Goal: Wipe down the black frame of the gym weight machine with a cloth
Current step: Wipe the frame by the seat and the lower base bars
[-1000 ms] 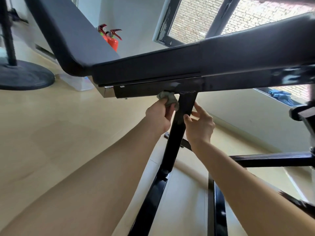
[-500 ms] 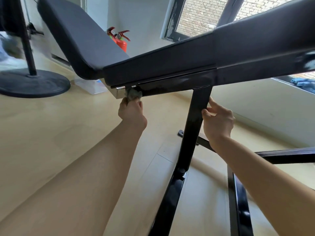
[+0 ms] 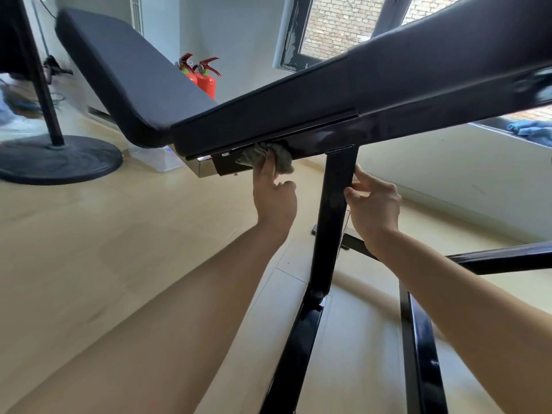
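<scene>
Since half a second ago the left hand (image 3: pixel 273 195) has slid the cloth (image 3: pixel 268 156) back from the rail's end toward the post (image 3: pixel 333 210). It pinches the bunched cloth against the underside of the black frame (image 3: pixel 418 124), while the right hand (image 3: pixel 375 201) grips the post. The person would likely do best with firm, overlapping strokes along the rail, working into the corner at the post.

A second ago the left hand (image 3: pixel 273 198) pressed the cloth (image 3: pixel 280 158) against the frame bar (image 3: pixel 313 144) right beside the top of the post (image 3: pixel 334 204). Half a second ago it had slid the cloth out to the shiny metal end (image 3: pixel 203 168) of the bar. Now hand and cloth have come back partway, between that end and the post, with one finger stretched up over the cloth.
</scene>
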